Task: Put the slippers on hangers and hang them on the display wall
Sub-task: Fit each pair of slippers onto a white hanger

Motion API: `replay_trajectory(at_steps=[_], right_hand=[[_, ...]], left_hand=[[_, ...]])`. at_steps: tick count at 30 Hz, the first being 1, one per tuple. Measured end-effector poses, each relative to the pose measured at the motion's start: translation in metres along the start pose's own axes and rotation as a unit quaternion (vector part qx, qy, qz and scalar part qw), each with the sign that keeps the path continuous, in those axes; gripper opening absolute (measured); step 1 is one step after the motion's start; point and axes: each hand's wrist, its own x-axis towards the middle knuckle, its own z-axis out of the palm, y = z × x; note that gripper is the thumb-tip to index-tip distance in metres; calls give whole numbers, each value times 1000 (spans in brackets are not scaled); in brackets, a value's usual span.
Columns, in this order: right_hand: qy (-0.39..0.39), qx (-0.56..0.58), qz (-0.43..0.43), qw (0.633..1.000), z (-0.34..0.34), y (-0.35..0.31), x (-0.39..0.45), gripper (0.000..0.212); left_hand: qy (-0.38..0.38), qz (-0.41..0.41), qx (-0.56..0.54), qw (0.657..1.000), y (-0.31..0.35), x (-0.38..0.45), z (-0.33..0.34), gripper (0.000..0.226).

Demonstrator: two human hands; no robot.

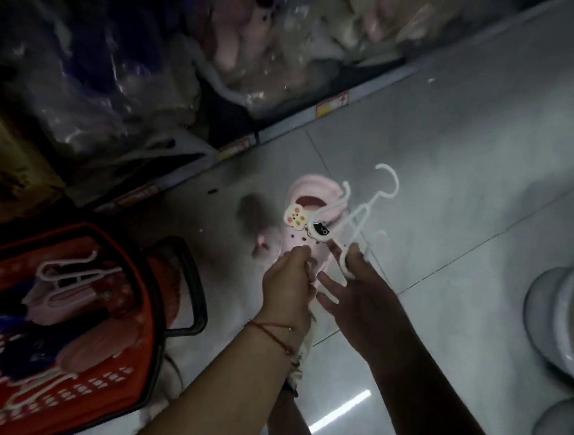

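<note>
A shop aisle: bagged stock on a shelf (328,107) with price labels, a red shopping basket (130,273) beside it.

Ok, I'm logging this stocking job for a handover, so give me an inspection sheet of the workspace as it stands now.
Surface: grey tiled floor, a few small specks.
Job's things: pink foam slipper with cartoon charms; white plastic hangers against it, not yet hung.
Clutter: red plastic shopping basket holding more slippers and hangers.
Grippers: left hand grips the slipper's end; right hand pinches the hangers.
Cables: nothing seen.
Surroundings: low shelf of plastic-bagged stock; stacked white basins at right.
</note>
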Motion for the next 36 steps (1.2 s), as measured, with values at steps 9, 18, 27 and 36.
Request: replay_trajectory(at_steps=[9, 18, 27, 36], right_hand=[[5, 219, -68, 973, 30, -105, -210, 42], [-12, 382, -284, 879, 63, -175, -391, 40], [-31, 194, -422, 885, 117, -208, -490, 35], [-59, 310, -437, 842, 140, -247, -561, 32]], left_hand=[[-176, -73, -41, 981, 93, -217, 45, 30], [-303, -108, 81, 944, 153, -446, 53, 39], [-316, 36, 191, 928, 197, -563, 26, 25], [-373, 105, 295, 873, 209, -626, 4, 18]])
